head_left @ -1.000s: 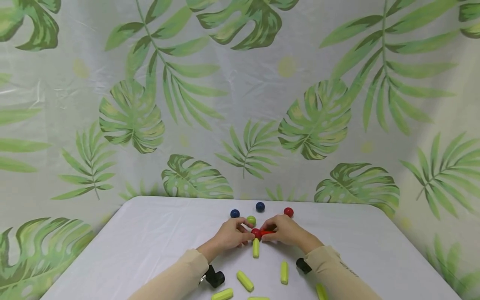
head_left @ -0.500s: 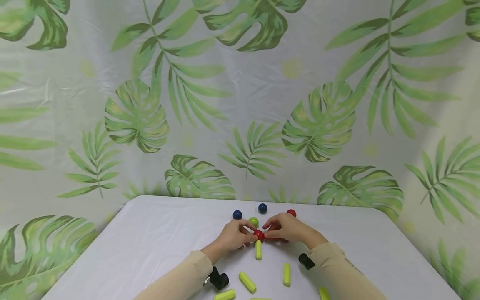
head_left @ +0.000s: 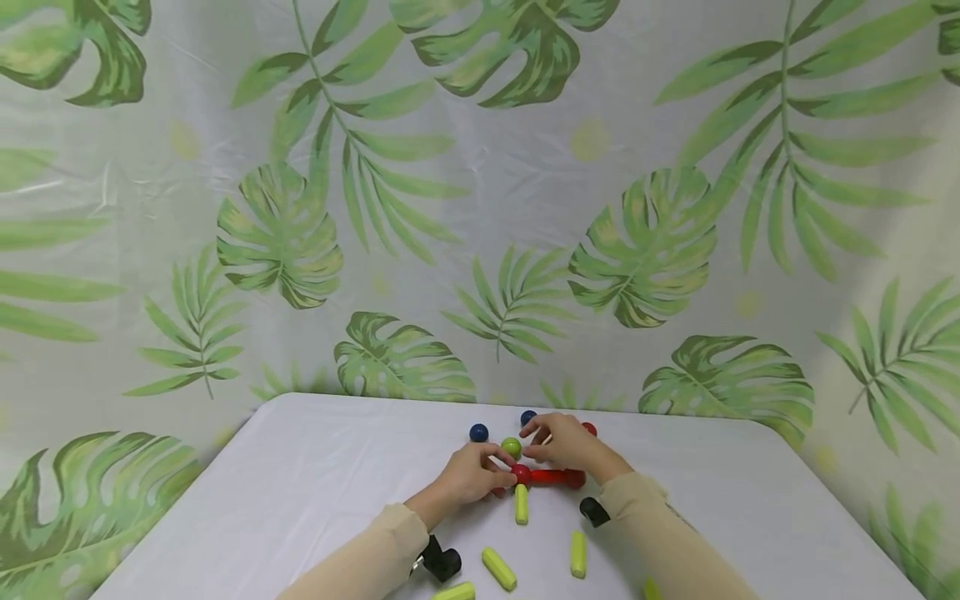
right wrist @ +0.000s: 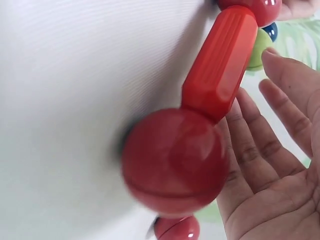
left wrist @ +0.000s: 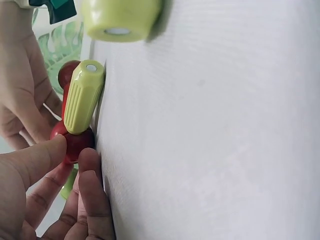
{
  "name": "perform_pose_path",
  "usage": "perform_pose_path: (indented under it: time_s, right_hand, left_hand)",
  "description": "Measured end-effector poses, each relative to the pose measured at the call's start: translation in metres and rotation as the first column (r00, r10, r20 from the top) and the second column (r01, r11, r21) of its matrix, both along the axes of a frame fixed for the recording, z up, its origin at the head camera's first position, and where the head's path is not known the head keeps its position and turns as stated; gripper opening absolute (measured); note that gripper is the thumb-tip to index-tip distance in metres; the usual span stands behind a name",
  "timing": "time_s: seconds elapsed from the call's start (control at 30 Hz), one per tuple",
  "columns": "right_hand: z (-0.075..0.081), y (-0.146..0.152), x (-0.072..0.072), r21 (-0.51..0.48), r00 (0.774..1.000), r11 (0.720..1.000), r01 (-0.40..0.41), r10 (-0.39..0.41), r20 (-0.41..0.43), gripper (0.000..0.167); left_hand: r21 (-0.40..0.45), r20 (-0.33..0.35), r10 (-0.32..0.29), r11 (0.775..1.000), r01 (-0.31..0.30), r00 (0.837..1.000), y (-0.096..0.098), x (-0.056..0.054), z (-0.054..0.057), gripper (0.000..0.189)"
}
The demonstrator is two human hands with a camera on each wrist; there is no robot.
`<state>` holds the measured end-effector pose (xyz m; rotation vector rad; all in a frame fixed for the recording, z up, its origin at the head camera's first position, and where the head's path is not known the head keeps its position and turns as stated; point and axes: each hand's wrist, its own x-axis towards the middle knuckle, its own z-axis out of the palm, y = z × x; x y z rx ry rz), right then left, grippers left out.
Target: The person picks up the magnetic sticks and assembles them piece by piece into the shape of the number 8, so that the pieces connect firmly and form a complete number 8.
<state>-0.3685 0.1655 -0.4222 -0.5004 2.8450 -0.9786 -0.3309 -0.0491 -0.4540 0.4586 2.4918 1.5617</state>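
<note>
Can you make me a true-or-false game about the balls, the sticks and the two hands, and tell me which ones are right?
1. The left hand pinches a red ball. True.
2. The red stick links that ball to a second red ball. True.
3. The right hand squeezes the red stick. False: its fingers are open and grip nothing.
4. The yellow-green stick at the pinched ball has a ball on both ends. False: its other end is bare.
5. Another yellow-green stick lies on the white table. True.
6. Every ball here is red. False: there is also a green ball and a blue ball.
</note>
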Motion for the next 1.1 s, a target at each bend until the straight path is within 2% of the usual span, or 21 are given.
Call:
perform_pose_path:
  time_s: [0.2, 0.3, 0.43, 0.67, 1.1]
  right_hand:
    - [-0.001, -0.01, -0.008, 0.044, 0.997, 0.997, -0.056, 0.058, -0.047, 0.028]
    - [-0.003, -0.014, -0.011, 0.06, 0.997, 0.997, -0.056, 0.059, -0.048, 0.029]
    - [-0.004, -0.017, -0.011, 0.075, 0.997, 0.996, -0.057, 0.061, -0.051, 0.027]
    - [-0.004, -0.025, -0.012, 0.088, 0.991, 0.99, -0.106, 0.113, -0.077, 0.025]
    - [-0.004, -0.027, -0.011, 0.103, 0.991, 0.99, -0.099, 0.108, -0.084, 0.022]
  left_hand:
    - [0.016, 0.002, -0.011, 1.0, 0.011, 1.0, 0.001, 0.0, -0.001, 0.016]
    - [0.022, 0.008, -0.012, 1.0, 0.012, 1.0, 0.001, 0.0, -0.001, 0.017]
    - [0.021, 0.004, -0.015, 1.0, 0.015, 1.0, 0.001, 0.001, -0.002, 0.017]
    - [0.022, 0.008, 0.003, 1.0, -0.004, 1.0, -0.003, 0.003, 0.0, 0.018]
    - [0.031, -0.008, 0.015, 0.999, -0.014, 1.0, 0.001, 0.002, -0.002, 0.016]
